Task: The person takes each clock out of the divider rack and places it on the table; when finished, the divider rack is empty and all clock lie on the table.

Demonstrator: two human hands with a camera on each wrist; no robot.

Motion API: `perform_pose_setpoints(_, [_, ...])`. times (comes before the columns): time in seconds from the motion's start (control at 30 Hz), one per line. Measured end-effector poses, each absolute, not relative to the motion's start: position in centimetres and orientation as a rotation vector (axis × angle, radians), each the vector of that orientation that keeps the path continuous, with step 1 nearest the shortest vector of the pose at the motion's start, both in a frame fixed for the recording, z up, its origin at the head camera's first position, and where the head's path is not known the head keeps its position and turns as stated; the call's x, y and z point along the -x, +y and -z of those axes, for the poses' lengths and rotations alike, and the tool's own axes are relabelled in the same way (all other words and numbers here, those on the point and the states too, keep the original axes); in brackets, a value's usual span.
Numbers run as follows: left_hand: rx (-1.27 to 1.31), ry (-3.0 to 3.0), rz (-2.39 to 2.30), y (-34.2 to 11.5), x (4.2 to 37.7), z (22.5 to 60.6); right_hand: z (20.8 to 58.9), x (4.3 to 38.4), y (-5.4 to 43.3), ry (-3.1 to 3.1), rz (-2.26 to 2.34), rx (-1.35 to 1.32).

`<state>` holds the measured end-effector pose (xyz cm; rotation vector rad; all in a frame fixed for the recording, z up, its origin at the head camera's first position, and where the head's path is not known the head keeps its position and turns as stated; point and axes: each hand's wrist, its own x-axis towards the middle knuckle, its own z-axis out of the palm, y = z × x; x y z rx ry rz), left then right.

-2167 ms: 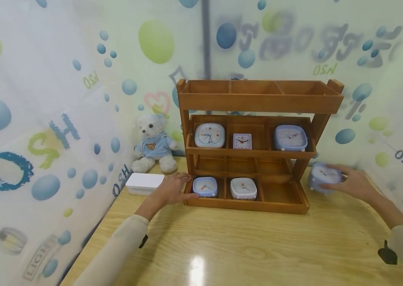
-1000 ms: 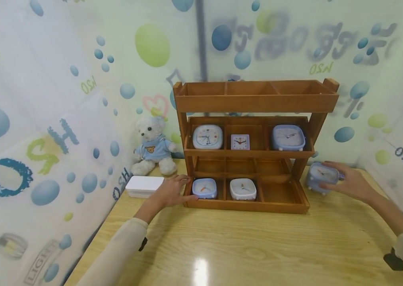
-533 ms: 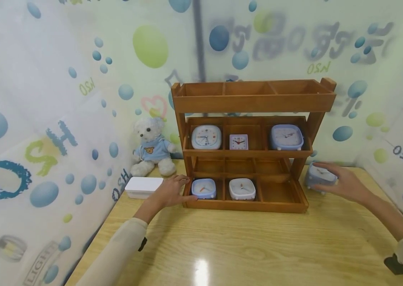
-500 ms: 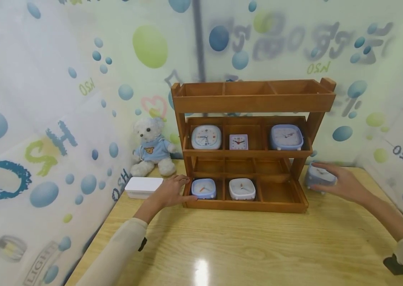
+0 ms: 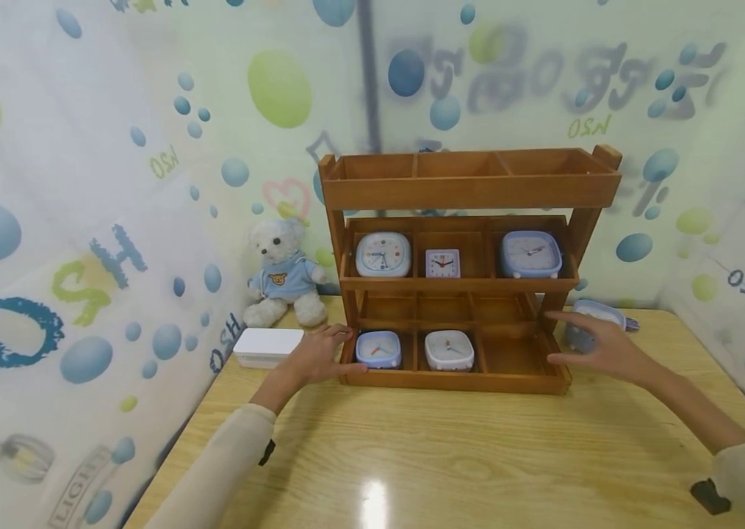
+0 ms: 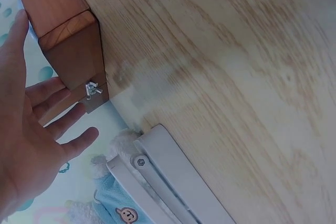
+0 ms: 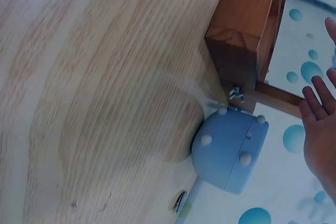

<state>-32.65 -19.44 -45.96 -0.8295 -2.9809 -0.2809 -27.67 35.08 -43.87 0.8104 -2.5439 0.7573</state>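
Note:
A three-tier wooden shelf [image 5: 468, 192] stands on the table. My left hand [image 5: 311, 357] is at its lower left end, fingers extended along the side and thumb by the front edge. In the left wrist view, the fingers [image 6: 52, 100] lie beside the wooden end. My right hand [image 5: 607, 353] is at the lower right end, thumb and fingers spread and holding nothing. Behind it stands a blue alarm clock [image 5: 580, 340], partly hidden; its rounded blue body shows in the right wrist view, apart from the hand [image 7: 321, 145]. The bottom tier holds a blue clock [image 5: 378, 350] and a white clock [image 5: 450, 350].
On the middle tier sit a pale round-cornered clock [image 5: 383, 254], a small square clock [image 5: 442, 263] and a larger blue clock [image 5: 531, 254]. A white box [image 5: 268, 345] and a teddy bear [image 5: 285, 275] are left of the shelf. Patterned walls border the table [image 5: 452, 448].
My right hand has let go of the blue clock beside the shelf and moved left to the shelf's right end. The clock stays on the table. My left hand keeps its place.

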Motion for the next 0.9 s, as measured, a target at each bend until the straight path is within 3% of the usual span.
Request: perform_pose_setpoints(0.9, [0.755, -3.02, 0.378, -19.5, 32.3, 46.5, 45.7, 31.2, 25.1, -2.62, -0.908, -1.023])
